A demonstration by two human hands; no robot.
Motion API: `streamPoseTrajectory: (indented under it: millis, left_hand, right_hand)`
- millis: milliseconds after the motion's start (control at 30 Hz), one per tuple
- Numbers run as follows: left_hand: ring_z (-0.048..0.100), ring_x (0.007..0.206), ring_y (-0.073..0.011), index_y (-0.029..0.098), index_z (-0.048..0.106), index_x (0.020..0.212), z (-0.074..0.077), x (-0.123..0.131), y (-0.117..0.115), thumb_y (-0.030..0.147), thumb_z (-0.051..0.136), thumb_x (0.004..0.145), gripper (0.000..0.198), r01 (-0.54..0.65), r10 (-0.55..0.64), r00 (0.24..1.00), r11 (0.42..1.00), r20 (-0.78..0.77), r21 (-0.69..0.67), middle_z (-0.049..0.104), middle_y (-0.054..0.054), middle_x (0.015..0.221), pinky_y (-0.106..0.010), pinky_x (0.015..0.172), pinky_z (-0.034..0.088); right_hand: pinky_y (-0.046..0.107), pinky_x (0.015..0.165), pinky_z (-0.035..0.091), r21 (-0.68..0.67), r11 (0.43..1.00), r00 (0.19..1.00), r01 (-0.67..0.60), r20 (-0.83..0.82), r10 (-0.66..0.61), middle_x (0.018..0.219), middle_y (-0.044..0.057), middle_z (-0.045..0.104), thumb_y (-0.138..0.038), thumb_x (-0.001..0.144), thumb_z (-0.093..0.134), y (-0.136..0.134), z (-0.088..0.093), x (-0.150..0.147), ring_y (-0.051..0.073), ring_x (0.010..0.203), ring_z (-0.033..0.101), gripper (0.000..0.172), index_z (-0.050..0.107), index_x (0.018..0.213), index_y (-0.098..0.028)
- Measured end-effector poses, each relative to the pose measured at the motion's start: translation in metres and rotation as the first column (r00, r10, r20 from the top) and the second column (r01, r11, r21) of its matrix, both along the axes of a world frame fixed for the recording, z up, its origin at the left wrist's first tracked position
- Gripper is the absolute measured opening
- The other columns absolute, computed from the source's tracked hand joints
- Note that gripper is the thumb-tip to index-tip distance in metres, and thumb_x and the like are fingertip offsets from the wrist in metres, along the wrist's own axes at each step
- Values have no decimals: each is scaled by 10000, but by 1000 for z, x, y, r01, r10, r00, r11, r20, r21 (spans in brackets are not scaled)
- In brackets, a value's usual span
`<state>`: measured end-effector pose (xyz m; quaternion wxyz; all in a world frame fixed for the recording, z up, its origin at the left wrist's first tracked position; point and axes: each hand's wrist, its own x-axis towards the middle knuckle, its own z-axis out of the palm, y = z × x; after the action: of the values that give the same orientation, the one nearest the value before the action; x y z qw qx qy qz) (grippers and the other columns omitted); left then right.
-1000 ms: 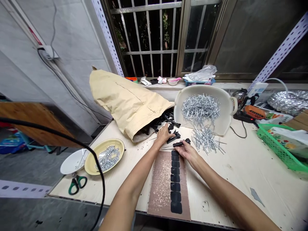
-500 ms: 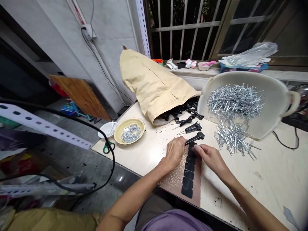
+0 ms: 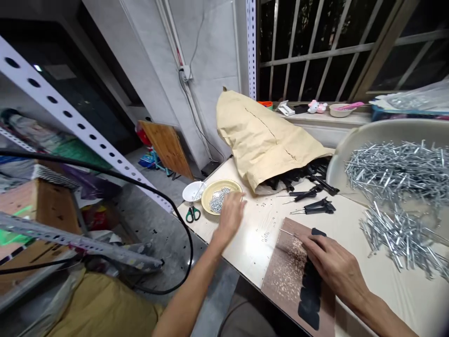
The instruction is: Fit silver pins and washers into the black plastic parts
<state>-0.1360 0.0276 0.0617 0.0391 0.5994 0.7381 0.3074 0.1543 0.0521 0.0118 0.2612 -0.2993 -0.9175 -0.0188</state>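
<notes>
My left hand (image 3: 231, 213) reaches over the right side of a shallow yellow dish (image 3: 206, 187) that holds many tiny shiny metal pieces (image 3: 216, 200). Its fingers are drawn together and point down; whatever is between them is hidden. My right hand (image 3: 333, 262) is closed around a black plastic part, mostly covered by the fingers, with a thin metal pin (image 3: 286, 232) sticking out to the left. Beneath that hand a row of flat black pads (image 3: 309, 299) runs along a brown board (image 3: 280, 262) strewn with pale crumbs.
Black parts with pins (image 3: 315, 207) lie beside an open paper sack (image 3: 270, 140) of similar parts. At right, a large pale scoop (image 3: 351, 140) holds metal pins (image 3: 400, 166), with more spilling out. Green-handled scissors (image 3: 192, 214) and a white bowl (image 3: 194, 191) sit near the left table edge.
My left hand has left the black part and moved left to the yellow dish. My right hand now holds a black part above the pads. The view has turned left.
</notes>
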Motion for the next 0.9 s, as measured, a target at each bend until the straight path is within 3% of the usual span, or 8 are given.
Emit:
streamPoseTrajectory:
  millis: [100,233,400,467,567,700,800,900]
  left_hand:
    - [466,1089,-305,136,573,1069,-4,-62,7,234,560,824,264,-329,298,929,936,-218,-127,537,-150,1114,-436,936,368]
    - [481,1074,-288,106,524,1148,-26,-99,9,318,562,826,388,-335,252,925,894,-286,-296,545,-159,1083,-375,919,382]
    - [460,1102,-333,110,481,1202,-30,-96,15,481,650,724,629,-262,202,953,924,-227,-279,533,-175,1103,-400,911,388]
    - [459,1109,-333,123,509,1160,-24,-93,11,456,560,809,487,-355,328,913,932,-243,-77,516,-175,1115,-423,918,383]
    - [517,1049,-321,108,480,1159,-19,-88,-9,397,443,888,397,-528,537,821,843,-193,96,511,-181,1100,-429,852,428]
    - [622,664,-209,139,460,1065,-33,-73,-43,500,479,843,424,-567,560,792,823,245,-47,596,-85,817,-332,604,493]
    - [560,431,-153,151,452,967,-49,-58,-53,621,437,805,497,-444,452,502,866,737,-229,574,-33,651,-266,408,436]
    - [608,465,-163,153,425,1003,-57,-51,-46,612,498,780,515,-362,314,169,901,934,-237,606,-55,672,-260,432,471]
  right_hand:
    - [277,725,470,-164,985,992,61,-95,-77,1055,53,608,-288,942,388,0,-7,1,163,848,606,347,494,1271,-259]
    - [299,794,491,-349,937,974,32,-201,-108,1087,57,598,-349,937,382,4,-8,-4,180,921,603,342,502,1241,-245]
    - [325,842,482,-383,923,961,29,-245,-132,1084,50,613,-387,928,397,4,0,-14,194,972,591,325,536,1188,-251]
    - [311,819,488,-373,926,959,57,-236,-154,1069,44,620,-401,928,393,3,2,-13,188,950,600,325,541,1178,-256]
    - [279,690,499,-317,925,946,210,-173,-274,1059,35,620,-448,924,380,12,1,-2,181,877,615,355,552,1179,-270]
    - [266,479,414,-177,883,897,435,-5,-443,1006,60,625,-499,922,318,52,-18,21,196,727,596,439,574,1189,-263]
    - [291,535,430,-176,912,928,371,94,-360,942,80,628,-490,923,281,89,-41,33,224,779,581,464,624,1109,-239]
    - [344,652,451,-196,935,952,296,140,-273,906,76,628,-502,916,285,115,-55,35,240,849,563,462,653,1032,-248]
